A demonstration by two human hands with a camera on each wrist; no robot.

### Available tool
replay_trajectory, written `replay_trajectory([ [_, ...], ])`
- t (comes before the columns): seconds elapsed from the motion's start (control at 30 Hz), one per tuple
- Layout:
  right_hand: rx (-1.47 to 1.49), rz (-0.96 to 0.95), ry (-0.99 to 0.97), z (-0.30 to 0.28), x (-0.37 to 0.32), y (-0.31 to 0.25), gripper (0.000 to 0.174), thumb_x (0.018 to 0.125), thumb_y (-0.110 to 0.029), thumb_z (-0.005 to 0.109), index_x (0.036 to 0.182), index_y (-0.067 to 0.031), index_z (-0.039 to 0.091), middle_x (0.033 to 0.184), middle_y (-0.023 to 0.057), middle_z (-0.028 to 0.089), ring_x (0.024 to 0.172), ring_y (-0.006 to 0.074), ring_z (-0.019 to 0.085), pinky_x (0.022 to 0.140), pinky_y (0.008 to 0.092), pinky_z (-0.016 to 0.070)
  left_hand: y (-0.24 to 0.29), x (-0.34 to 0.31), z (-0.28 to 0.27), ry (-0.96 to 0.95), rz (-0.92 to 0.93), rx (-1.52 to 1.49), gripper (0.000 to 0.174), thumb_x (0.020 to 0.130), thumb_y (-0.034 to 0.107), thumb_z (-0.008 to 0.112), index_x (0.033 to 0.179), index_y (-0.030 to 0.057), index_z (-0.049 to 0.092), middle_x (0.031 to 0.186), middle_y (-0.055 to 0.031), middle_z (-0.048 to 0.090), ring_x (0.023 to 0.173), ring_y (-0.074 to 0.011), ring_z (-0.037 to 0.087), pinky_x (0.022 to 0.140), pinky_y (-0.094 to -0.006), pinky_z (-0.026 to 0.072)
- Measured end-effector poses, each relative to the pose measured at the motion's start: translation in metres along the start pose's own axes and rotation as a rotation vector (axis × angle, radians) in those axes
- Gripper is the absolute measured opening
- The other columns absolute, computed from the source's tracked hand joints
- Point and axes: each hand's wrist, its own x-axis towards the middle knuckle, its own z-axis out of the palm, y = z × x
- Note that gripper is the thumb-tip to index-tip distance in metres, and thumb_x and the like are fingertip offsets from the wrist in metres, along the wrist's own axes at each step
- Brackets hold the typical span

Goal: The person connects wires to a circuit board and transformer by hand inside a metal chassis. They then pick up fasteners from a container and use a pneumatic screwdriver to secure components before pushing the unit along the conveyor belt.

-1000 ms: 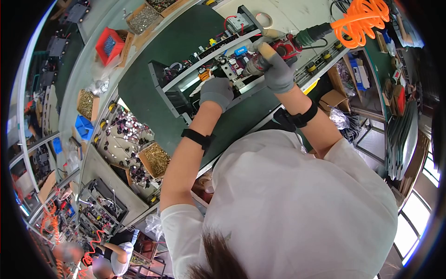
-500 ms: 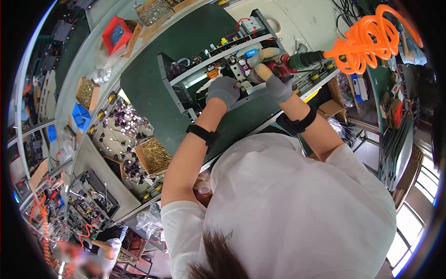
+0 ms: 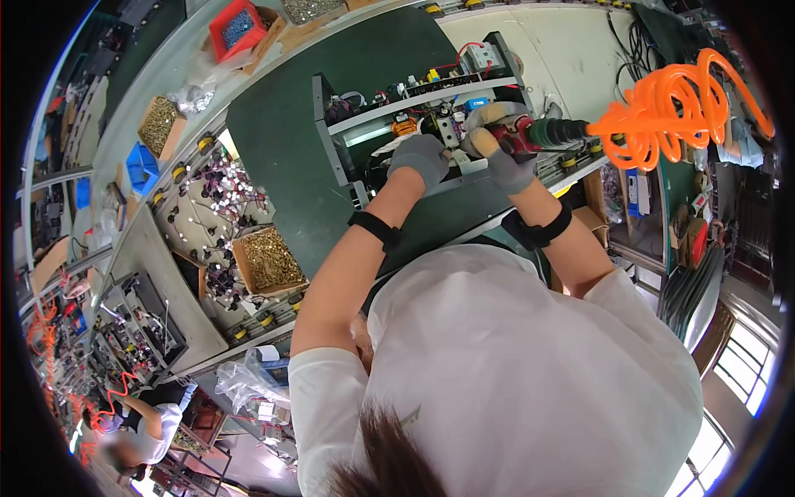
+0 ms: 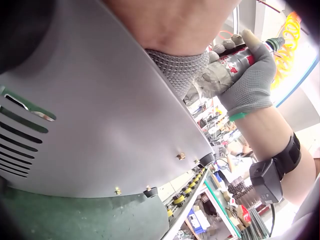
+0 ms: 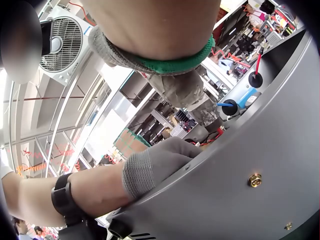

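A grey metal chassis (image 3: 335, 166) full of wiring and small parts lies on the green work surface (image 3: 273, 124). My right hand (image 3: 507, 161), in a grey glove, grips a red and grey power tool (image 3: 515, 135), also seen wrapped in clear film (image 4: 220, 77) in the left wrist view. The tool's front end points down into the chassis. Gloved too, my left hand (image 3: 421, 160) reaches over the chassis's near edge close to the tool's tip; in the right wrist view that hand (image 5: 172, 157) has its fingertips hidden behind the chassis wall.
A coiled orange air hose (image 3: 662, 116) runs right from the tool. Left of the green surface are a box of brass-coloured screws (image 3: 269, 261), loose connectors (image 3: 224, 190), a blue bin (image 3: 142, 169) and a red bin (image 3: 236, 29). Another person (image 3: 157, 431) works at lower left.
In the head view the chassis, both hands and the tool appear shifted right and slightly down, along with the surroundings. The right hand keeps its hold on the tool, and the left stays at the chassis.
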Motion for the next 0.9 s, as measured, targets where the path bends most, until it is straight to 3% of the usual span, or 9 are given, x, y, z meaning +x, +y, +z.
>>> replay_trajectory([
  [0.23,-0.078,-0.078,-0.059,0.013,-0.003,-0.006,0.03,0.074,0.006,0.063,0.097,-0.0052,0.048,0.086,0.0052,0.054,0.076,0.0133,0.056,0.071,0.0286,0.0482,0.002,0.0,-0.004,-0.049,-0.024,-0.009,0.032,0.084,0.031,0.052,0.094,0.0047,0.068,0.096,-0.0155,0.066,0.09,-0.0314,0.063,0.08,-0.0396,0.0497],
  [0.3,-0.06,-0.017,-0.012,0.008,-0.002,0.002,0.031,0.074,0.006,0.064,0.098,-0.0054,0.048,0.086,0.0054,0.054,0.075,0.0125,0.055,0.07,0.0274,0.0476,0.002,0.0,-0.003,-0.026,-0.041,0.003,0.03,0.085,0.033,0.052,0.093,0.009,0.069,0.092,-0.015,0.066,0.087,-0.032,0.063,0.079,-0.0388,0.0494],
  [0.5,-0.02,0.139,0.06,-0.005,-0.003,0.023,0.029,0.072,0.005,0.066,0.095,-0.0045,0.05,0.085,0.0042,0.054,0.076,0.0126,0.055,0.071,0.0273,0.047,0.003,0.002,-0.005,-0.073,-0.031,0.025,0.033,0.084,0.03,0.05,0.095,0.0049,0.068,0.097,-0.0154,0.066,0.091,-0.0312,0.063,0.081,-0.0396,0.0495],
  [0.63,0.036,0.027,0.05,0.006,0.0,0.012,0.03,0.072,0.006,0.066,0.098,-0.0032,0.052,0.087,0.005,0.056,0.077,0.0132,0.056,0.071,0.0278,0.0476,0.006,-0.003,-0.007,-0.049,-0.033,0.038,0.033,0.083,0.03,0.05,0.096,0.0043,0.067,0.098,-0.0156,0.066,0.092,-0.0314,0.063,0.081,-0.0396,0.0493],
  [0.7,0.015,0.048,0.006,0.011,0.005,0.001,0.033,0.072,0.007,0.066,0.102,-0.0022,0.054,0.089,0.006,0.059,0.079,0.0136,0.058,0.072,0.0283,0.0484,0.005,-0.005,-0.007,-0.038,-0.051,-0.069,0.033,0.083,0.03,0.05,0.094,0.0043,0.068,0.097,-0.0163,0.065,0.093,-0.0318,0.062,0.081,-0.039,0.049],
  [0.77,0.017,0.065,0.035,0.013,0.005,-0.011,0.032,0.073,0.008,0.065,0.102,-0.0015,0.055,0.09,0.007,0.061,0.081,0.014,0.059,0.073,0.0287,0.0488,0.011,-0.023,-0.008,0.028,-0.098,-0.167,0.033,0.084,0.031,0.053,0.103,0.0078,0.065,0.099,-0.0137,0.065,0.09,-0.0303,0.062,0.081,-0.039,0.0478],
  [0.83,0.086,-0.041,0.136,0.015,0.005,-0.026,0.031,0.073,0.007,0.065,0.101,-0.0009,0.055,0.087,0.0064,0.061,0.081,0.0139,0.059,0.073,0.0283,0.0487,0.015,-0.036,-0.007,0.209,-0.236,-0.652,0.039,0.083,0.03,0.056,0.116,0.0072,0.058,0.097,-0.0118,0.065,0.089,-0.0229,0.063,0.078,-0.0341,0.0488],
  [0.87,0.062,-0.128,0.13,0.007,0.006,-0.028,0.027,0.075,0.004,0.062,0.101,-0.0008,0.055,0.087,0.0079,0.061,0.079,0.0151,0.059,0.072,0.0301,0.049,0.014,-0.039,-0.01,0.061,-0.314,-0.925,0.037,0.088,0.018,0.05,0.121,0.0036,0.053,0.099,-0.0111,0.061,0.089,-0.0185,0.062,0.075,-0.0278,0.0495],
  [0.9,0.057,-0.131,0.143,0.006,0.005,-0.038,0.027,0.075,0.004,0.062,0.101,-0.0008,0.055,0.087,0.0079,0.061,0.079,0.0151,0.059,0.072,0.0301,0.049,0.012,-0.044,-0.006,0.05,-0.308,-0.918,0.037,0.088,0.018,0.05,0.121,0.0036,0.053,0.099,-0.0111,0.061,0.089,-0.0185,0.062,0.075,-0.0278,0.0495],
])
